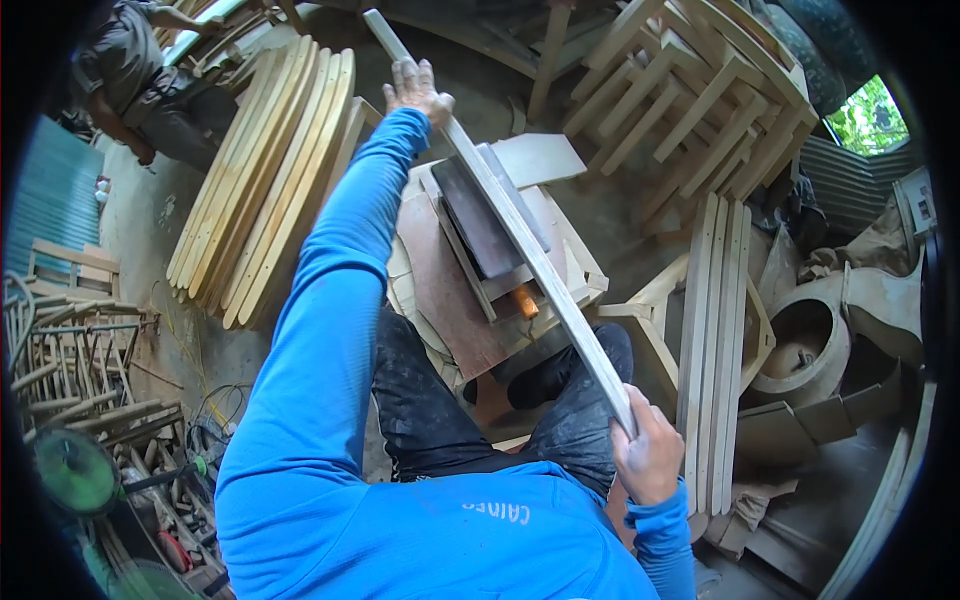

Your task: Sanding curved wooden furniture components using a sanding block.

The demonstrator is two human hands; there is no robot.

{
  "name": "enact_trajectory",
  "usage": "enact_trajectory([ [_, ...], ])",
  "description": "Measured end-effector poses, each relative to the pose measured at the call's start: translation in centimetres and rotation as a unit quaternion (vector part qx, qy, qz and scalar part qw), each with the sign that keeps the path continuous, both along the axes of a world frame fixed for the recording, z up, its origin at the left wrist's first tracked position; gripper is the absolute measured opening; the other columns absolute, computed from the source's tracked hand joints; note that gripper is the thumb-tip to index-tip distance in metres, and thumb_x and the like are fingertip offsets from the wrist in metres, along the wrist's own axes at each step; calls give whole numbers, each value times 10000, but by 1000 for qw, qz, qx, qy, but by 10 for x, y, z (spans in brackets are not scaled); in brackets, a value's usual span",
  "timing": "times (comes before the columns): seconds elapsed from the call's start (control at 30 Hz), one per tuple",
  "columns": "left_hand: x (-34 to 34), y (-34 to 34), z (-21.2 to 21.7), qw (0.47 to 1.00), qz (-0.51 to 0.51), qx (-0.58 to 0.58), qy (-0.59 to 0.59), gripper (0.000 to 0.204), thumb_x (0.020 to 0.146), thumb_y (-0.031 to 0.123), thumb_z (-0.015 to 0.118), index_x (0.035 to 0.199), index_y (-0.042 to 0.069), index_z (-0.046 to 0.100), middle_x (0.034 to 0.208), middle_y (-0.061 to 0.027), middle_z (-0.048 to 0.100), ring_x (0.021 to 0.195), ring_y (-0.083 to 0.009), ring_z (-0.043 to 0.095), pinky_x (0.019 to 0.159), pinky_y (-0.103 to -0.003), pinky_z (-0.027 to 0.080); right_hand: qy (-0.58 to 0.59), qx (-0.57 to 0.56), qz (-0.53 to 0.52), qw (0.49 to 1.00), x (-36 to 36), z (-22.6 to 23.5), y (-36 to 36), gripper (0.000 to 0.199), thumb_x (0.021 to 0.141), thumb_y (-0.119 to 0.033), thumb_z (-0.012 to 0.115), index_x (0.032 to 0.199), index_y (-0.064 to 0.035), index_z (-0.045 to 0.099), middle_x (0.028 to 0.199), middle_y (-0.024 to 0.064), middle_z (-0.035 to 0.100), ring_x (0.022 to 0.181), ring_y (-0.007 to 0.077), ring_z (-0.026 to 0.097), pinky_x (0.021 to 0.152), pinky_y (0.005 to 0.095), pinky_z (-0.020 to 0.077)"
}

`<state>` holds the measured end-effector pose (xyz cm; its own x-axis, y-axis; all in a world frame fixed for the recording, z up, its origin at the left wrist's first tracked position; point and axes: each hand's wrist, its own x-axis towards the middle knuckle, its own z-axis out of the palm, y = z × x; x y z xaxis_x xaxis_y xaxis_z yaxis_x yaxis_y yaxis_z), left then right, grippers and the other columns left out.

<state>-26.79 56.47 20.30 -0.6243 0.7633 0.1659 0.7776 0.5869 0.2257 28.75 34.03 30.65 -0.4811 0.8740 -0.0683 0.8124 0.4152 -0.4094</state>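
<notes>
1. A long wooden slat (510,215) is held slantwise above the small workbench (440,290).
2. Left hand (415,88) and right hand (648,455) have fingers clamped near opposite ends.
3. It is judged stiff, light, best gripped endwise.

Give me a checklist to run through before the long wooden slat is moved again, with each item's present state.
1. Left hand has a grip on the long wooden slat near its far end: ok.
2. Right hand has a grip on the near end: ok.
3. Slat lies across the small workbench: ok.
4. Touching the bench top or just above it: cannot tell.
5. Far tip free of the stacked curved boards: ok.
6. Person at upper left apart from the slat: ok.
</notes>
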Motion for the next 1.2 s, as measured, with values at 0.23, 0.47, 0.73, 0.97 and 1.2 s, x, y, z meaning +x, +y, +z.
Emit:
enact_trajectory([
  [0.23,142,-71,-25,997,-50,29,-49,992,846,420,582,1641,25,138,1707,-253,50,1595,-387,-32,1272,-551,26,3,-64,-1,998,77,16,-47,518,835,-93,717,1345,-127,631,909,197,664,766,425,666,664,489,539],
  [0.47,279,-165,-25,992,-66,51,-99,953,833,399,594,1602,-32,234,1680,-308,81,1583,-434,-8,1268,-562,15,-100,-175,-50,978,171,112,-88,434,898,-90,678,1330,-55,650,1165,202,703,1059,369,691,914,415,538],
  [0.73,215,-110,-29,988,-76,81,-108,880,849,366,540,1593,-20,271,1685,-286,94,1587,-415,4,1265,-573,12,-74,-120,-50,989,111,72,-63,494,776,-32,674,1267,5,643,1002,271,682,871,449,675,771,455,536],
  [0.97,88,-50,-30,991,-72,94,-60,901,872,392,553,1627,33,217,1701,-253,79,1596,-379,0,1271,-556,15,-30,-40,-20,999,5,13,-22,482,829,-89,720,1306,-99,648,923,181,661,802,408,676,671,468,535],
  [1.2,0,3,-33,993,-64,91,-30,877,894,416,513,1647,95,197,1717,-214,53,1597,-373,19,1268,-570,63,5,25,48,999,-71,-21,30,472,789,-71,752,1250,-69,651,1045,150,643,963,371,606,818,466,507],
])
